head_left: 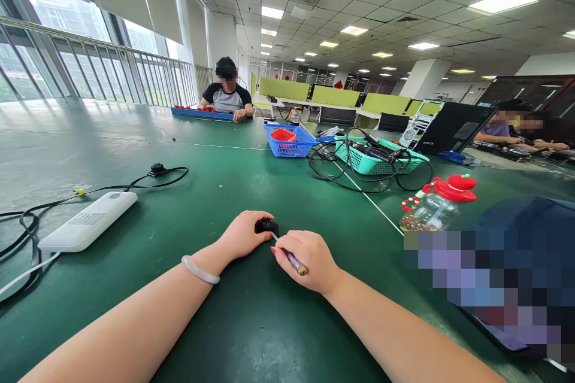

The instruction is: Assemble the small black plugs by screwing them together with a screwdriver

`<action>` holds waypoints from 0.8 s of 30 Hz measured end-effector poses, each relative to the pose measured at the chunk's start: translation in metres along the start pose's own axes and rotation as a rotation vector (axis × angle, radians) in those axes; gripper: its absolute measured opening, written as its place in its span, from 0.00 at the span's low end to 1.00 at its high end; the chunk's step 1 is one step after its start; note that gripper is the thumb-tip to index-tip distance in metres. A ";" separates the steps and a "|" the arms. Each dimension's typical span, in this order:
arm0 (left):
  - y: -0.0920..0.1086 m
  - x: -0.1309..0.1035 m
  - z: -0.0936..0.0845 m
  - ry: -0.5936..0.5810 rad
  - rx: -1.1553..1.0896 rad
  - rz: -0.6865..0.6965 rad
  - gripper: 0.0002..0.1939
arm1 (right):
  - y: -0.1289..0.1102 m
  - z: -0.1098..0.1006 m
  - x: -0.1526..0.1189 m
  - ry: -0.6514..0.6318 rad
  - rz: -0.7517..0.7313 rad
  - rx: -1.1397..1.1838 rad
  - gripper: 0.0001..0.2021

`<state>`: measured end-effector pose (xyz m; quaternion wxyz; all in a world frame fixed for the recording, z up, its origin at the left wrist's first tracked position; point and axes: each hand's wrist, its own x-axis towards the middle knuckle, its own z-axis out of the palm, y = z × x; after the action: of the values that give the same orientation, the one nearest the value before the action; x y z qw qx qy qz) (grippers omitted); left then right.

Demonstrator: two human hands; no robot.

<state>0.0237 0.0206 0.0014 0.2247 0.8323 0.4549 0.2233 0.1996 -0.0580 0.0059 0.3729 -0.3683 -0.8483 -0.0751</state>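
On the green tabletop (215, 191), my left hand (245, 233) is closed around a small black part (266, 226), whose exact kind I cannot make out. A pale bangle (200, 270) circles the left wrist. My right hand (309, 257) grips a screwdriver (294, 262) with a dark handle and a thin metal shaft. The handle end points toward me, while the shaft reaches to the black part. Whether the tip sits in a screw is too small to tell.
Left lie a white power strip (90, 221) and black cables (31, 233). Ahead are a blue basket (290, 148) and a teal basket (359, 161) with tangled cables. A red-lidded bottle (435, 206) stands right, near a dark bag (534, 239). One person (227, 96) sits across the table.
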 end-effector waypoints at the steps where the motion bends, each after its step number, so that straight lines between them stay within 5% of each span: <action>1: 0.000 0.000 0.000 0.002 -0.005 0.000 0.20 | 0.000 0.000 0.000 0.001 0.014 0.022 0.13; 15: 0.002 0.002 -0.002 0.006 -0.046 -0.011 0.17 | 0.021 0.014 0.000 0.123 0.665 0.713 0.19; 20: 0.001 0.002 -0.002 0.006 -0.040 -0.014 0.17 | 0.023 0.014 0.000 0.115 0.649 0.707 0.19; 24: 0.001 0.003 0.000 0.001 -0.047 -0.008 0.17 | 0.018 0.009 -0.002 0.123 0.478 0.537 0.16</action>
<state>0.0252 0.0226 0.0025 0.2446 0.8247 0.4532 0.2335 0.2073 -0.0426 -0.0041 0.5137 -0.4401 -0.7036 0.2178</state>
